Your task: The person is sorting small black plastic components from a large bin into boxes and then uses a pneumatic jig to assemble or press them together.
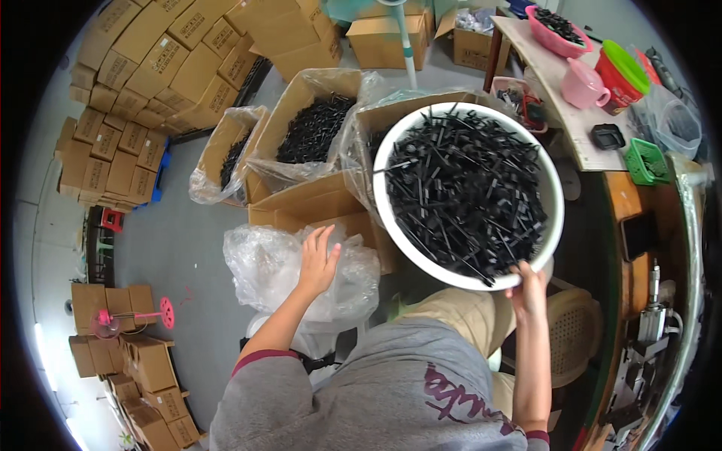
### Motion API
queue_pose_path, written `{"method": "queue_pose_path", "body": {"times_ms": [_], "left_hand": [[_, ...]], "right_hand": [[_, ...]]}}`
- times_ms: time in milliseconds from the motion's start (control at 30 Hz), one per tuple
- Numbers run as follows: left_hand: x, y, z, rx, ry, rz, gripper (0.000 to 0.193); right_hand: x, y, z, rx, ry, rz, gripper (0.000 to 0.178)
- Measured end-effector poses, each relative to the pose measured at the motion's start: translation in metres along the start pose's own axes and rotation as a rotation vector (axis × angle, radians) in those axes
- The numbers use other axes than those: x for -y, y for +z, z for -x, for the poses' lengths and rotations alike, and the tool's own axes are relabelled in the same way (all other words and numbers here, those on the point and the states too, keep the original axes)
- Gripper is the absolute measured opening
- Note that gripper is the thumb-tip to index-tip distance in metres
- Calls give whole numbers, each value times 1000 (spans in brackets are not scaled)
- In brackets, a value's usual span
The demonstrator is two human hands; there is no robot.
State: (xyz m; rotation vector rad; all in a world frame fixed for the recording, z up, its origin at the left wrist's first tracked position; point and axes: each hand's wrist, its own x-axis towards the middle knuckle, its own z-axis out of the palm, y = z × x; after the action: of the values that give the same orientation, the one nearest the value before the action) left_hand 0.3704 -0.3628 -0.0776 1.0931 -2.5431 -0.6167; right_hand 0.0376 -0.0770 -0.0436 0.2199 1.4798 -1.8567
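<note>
A large round white basin [381, 184] is heaped with small, thin black plastic pieces [466, 188]. My right hand [528, 289] is closed on the basin's near right rim, thumb over the edge. Left of the basin, my left hand [320, 263] is held out with its fingers stretched, holding nothing. Under and around it bulges a crumpled clear plastic bag [263, 263], by an open cardboard box [286, 218]. Whether the hand touches the bag I cannot tell. The basin overlaps another bag-lined carton, and what supports its underside is hidden.
Bag-lined cartons [259, 154] of black pieces stand ahead. Stacked boxes [158, 60] line the far left. At right, a table [568, 98] bears a pink basin [555, 45], a pink jug [583, 84] and a green basket [645, 161]. A woven chair [575, 338] stands close at my right.
</note>
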Motion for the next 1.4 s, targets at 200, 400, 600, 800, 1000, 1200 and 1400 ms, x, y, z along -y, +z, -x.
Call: {"method": "queue_pose_path", "body": {"times_ms": [200, 400, 600, 800, 1000, 1200, 1400], "left_hand": [[-64, -16, 45, -13, 57, -59, 51], [-64, -36, 95, -116, -98, -93, 59], [-34, -58, 115, 342, -38, -267, 99], [41, -33, 82, 337, -104, -359, 89], [56, -32, 38, 168, -88, -205, 66], [85, -44, 26, 318, -68, -143, 52], [111, -82, -38, 400, -273, -20, 42]], "right_hand": [[16, 38, -56, 161, -22, -42, 12], [17, 93, -125, 131, -62, 38, 13], [-34, 148, -180, 135, 16, 24, 18], [-45, 167, -225, 173, 31, 134, 11], [-67, 150, -241, 143, 43, 181, 7], [-69, 144, -253, 100, 161, 245, 17], [-67, 135, -204, 58, 35, 26, 53]]}}
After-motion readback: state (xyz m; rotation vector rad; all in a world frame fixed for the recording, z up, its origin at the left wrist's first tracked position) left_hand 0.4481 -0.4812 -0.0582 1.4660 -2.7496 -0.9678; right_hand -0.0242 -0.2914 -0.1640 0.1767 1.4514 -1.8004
